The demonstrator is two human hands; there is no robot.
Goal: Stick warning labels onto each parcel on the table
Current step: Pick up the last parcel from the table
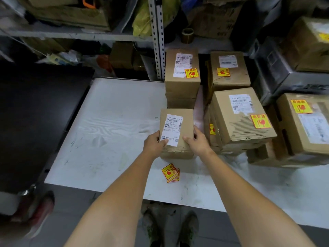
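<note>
Partly, hands [178, 141] cover the parcel [176, 129] (label legible, blurred).

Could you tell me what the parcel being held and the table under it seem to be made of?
The small brown parcel looks like matte corrugated cardboard: torn skin near its front edge exposes ribbed fluting. The white table top seems a smooth, hard sheet, perhaps laminate, scuffed and faintly glossy.

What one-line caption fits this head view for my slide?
Both hands, left and right, grip an unlabelled parcel on the white table, warning labels stacked nearby.
</note>
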